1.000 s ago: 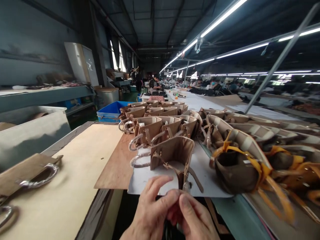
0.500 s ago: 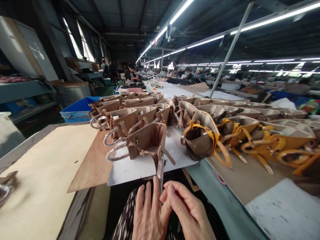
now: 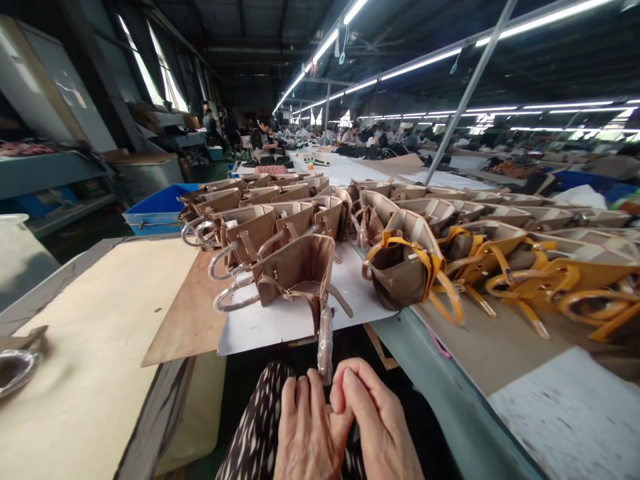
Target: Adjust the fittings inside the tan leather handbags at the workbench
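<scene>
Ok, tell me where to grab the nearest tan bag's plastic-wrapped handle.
Probably low on the plastic-wrapped handle, coming from below: it hangs over the white board edge towards both hands, its lower end free; its top joins the tan bag.

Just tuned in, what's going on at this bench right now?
A person holds both hands together at the bench edge: the left hand and right hand pinch the lower end of a plastic-wrapped strap hanging from the nearest tan bag. That bag sits on a white board, with rows of tan bags behind it and yellow-handled bags lined up to the right.
</scene>
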`<state>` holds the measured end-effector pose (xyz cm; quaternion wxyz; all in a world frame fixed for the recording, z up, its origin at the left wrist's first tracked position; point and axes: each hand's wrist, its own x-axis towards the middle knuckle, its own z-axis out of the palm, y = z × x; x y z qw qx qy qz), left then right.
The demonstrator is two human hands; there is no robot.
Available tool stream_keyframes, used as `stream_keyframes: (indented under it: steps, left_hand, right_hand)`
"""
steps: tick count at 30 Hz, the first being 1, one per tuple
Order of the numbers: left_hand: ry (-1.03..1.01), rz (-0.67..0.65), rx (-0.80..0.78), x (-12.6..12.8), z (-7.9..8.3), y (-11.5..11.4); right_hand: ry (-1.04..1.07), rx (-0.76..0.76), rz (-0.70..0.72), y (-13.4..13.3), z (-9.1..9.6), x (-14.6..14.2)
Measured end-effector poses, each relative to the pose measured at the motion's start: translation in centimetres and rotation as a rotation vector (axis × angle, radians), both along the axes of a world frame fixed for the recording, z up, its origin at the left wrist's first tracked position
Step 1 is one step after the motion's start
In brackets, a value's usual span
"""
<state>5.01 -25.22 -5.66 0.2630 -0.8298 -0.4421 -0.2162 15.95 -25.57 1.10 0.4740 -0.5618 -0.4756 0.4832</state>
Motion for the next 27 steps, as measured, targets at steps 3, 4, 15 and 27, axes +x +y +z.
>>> stream_keyframes:
  steps: [3,4,15,27]
  left_hand:
    - [0.035,0.013,0.004,0.0,-0.1,-0.2]
    - [0.044,0.012,0.004,0.0,-0.2,-0.2]
    - [-0.083,-0.039,-0.032,-0.2,-1.4,-1.4]
    - [0.054,0.012,0.014,0.0,-1.8,-2.4]
  right_hand:
    - [0.048,-0.034,-0.003,0.0,-0.1,-0.2]
    - [0.063,-0.045,-0.006,0.0,-0.1,-0.2]
    - [0.087,-0.069,-0.012,-0.7,0.0,-0.3]
    - [0.290,-0.098,-0.169,-2.0,-2.2,0.5]
